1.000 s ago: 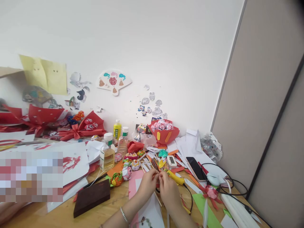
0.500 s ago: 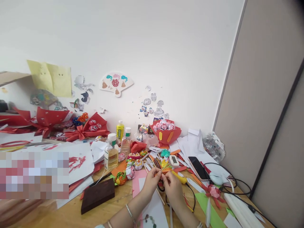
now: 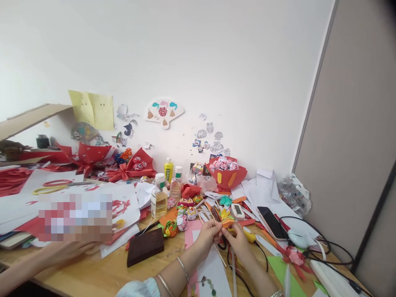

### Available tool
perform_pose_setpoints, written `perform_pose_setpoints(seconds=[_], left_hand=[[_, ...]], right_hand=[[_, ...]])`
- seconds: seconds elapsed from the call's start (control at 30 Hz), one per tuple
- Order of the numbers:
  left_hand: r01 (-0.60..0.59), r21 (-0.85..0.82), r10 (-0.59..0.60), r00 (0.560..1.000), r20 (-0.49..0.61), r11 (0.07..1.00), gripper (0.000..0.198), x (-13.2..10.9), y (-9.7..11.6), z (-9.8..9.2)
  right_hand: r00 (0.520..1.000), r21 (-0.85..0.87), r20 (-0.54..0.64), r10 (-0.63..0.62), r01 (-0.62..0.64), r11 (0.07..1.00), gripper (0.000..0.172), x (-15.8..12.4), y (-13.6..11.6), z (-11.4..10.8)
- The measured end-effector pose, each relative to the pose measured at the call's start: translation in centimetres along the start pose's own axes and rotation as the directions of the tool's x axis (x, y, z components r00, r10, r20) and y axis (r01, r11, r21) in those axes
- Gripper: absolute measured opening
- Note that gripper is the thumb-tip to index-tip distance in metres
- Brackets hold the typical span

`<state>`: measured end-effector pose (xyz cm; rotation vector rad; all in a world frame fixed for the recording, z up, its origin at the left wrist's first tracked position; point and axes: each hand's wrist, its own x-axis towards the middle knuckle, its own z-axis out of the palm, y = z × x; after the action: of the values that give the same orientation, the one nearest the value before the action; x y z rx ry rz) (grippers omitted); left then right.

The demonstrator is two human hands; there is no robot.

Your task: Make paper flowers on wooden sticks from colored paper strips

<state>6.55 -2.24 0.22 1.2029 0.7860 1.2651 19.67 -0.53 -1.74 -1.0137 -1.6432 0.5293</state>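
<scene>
Both hands pinch a small orange-and-yellow paper piece (image 3: 227, 218) at lower centre.
Left hand (image 3: 208, 234) and right hand (image 3: 239, 243) meet, fingertips clamped on it, above the wooden table (image 3: 102, 272).

On the counter (image 3: 102, 276), a box (image 3: 145, 246) lies left of the left hand (image 3: 209, 234) and right hand (image 3: 239, 242), which meet around a paper flower (image 3: 227, 218). Behind them stand bottles (image 3: 159, 200); a bouquet (image 3: 227, 173) sits against the wall. A phone (image 3: 272, 222) lies to the right, a mouse (image 3: 299, 238) beside it.
</scene>
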Motion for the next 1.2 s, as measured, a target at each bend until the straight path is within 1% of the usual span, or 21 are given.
perform_pose_setpoints(seconds=[0.13, 0.23, 0.27, 0.33, 0.37, 0.4, 0.43, 0.5, 0.53, 0.6, 0.63, 0.67, 0.73, 0.87, 0.97, 1.1, 1.2], left_hand=[[0.007, 0.067, -0.007, 1.0, 0.003, 0.998, 0.043, 0.3, -0.4, -0.1], [-0.015, 0.126, 0.019, 0.999, -0.029, 0.992, 0.035, 0.4, -0.7, 0.1], [-0.034, 0.167, 0.041, 0.998, -0.04, 0.985, 0.03, 0.3, -0.8, 0.2], [-0.097, 0.326, 0.119, 0.992, -0.049, 0.94, 0.02, 0.0, -0.9, 0.4], [-0.139, 0.436, 0.173, 0.984, -0.041, 0.889, 0.017, -0.2, -0.8, 0.4], [-0.18, 0.551, 0.231, 0.973, -0.023, 0.815, 0.017, -0.4, -0.8, 0.5], [-0.217, 0.654, 0.281, 0.96, 0.006, 0.725, 0.02, -0.6, -0.7, 0.4], [-0.257, 0.792, 0.341, 0.938, 0.066, 0.554, 0.027, -0.8, -0.6, 0.3], [-0.264, 0.836, 0.351, 0.932, 0.093, 0.48, 0.028, -0.8, -0.5, 0.2], [-0.26, 0.89, 0.353, 0.927, 0.123, 0.374, 0.028, -0.7, -0.5, 0.1], [-0.262, 0.901, 0.353, 0.926, 0.134, 0.345, 0.028, -0.7, -0.5, 0.0], [-0.267, 0.903, 0.358, 0.923, 0.139, 0.338, 0.028, -0.6, -0.5, -0.1], [-0.277, 0.885, 0.379, 0.917, 0.127, 0.374, 0.029, -0.5, -0.6, -0.1], [-0.271, 0.795, 0.395, 0.917, 0.043, 0.543, 0.027, -0.6, -0.4, 0.2], [-0.264, 0.706, 0.381, 0.924, -0.009, 0.657, 0.024, -0.9, 0.2, 0.5], [-0.271, 0.597, 0.35, 0.937, -0.018, 0.755, 0.023, -1.1, 0.9, 0.9], [-0.27, 0.497, 0.314, 0.949, -0.006, 0.825, 0.028, -1.0, 0.8, 0.9]], right_hand=[[1.0, -0.048, 0.02, 0.004, -0.003, 0.999, 0.03, -0.1, 0.1, -0.4], [1.0, -0.058, 0.003, 0.009, -0.009, 0.998, 0.029, -0.1, -0.3, -0.8], [1.0, -0.053, -0.006, 0.021, -0.022, 0.998, 0.029, -0.1, -0.6, -0.9], [0.997, -0.033, -0.028, 0.072, -0.073, 0.997, 0.03, -0.1, -1.0, -1.0], [0.994, -0.012, -0.036, 0.105, -0.106, 0.994, 0.031, -0.1, -1.3, -1.1], [0.99, 0.016, -0.042, 0.136, -0.135, 0.991, 0.032, -0.1, -1.5, -1.1], [0.986, 0.049, -0.048, 0.163, -0.16, 0.986, 0.033, -0.2, -1.7, -1.1], [0.978, 0.113, -0.058, 0.2, -0.193, 0.975, 0.035, -0.2, -2.1, -1.0], [0.975, 0.137, -0.061, 0.213, -0.203, 0.97, 0.036, -0.2, -2.2, -0.9], [0.971, 0.171, -0.064, 0.229, -0.215, 0.961, 0.038, -0.1, -2.5, -0.8], [0.971, 0.185, -0.061, 0.231, -0.216, 0.959, 0.038, 0.0, -2.7, -0.7], [0.972, 0.199, -0.055, 0.227, -0.213, 0.957, 0.038, 0.0, -2.8, -0.7], [0.976, 0.218, -0.045, 0.213, -0.199, 0.956, 0.038, 0.1, -3.2, -0.7], [0.985, 0.22, -0.021, 0.173, -0.164, 0.962, 0.037, 0.2, -3.6, -0.9], [0.987, 0.263, 0.038, 0.159, -0.164, 0.951, 0.037, 0.3, -3.6, -1.2], [0.981, 0.335, 0.118, 0.157, -0.188, 0.923, 0.036, 0.5, -3.3, -1.6], [0.978, 0.429, 0.176, 0.109, -0.176, 0.886, 0.035, 0.4, -3.2, -1.8]])
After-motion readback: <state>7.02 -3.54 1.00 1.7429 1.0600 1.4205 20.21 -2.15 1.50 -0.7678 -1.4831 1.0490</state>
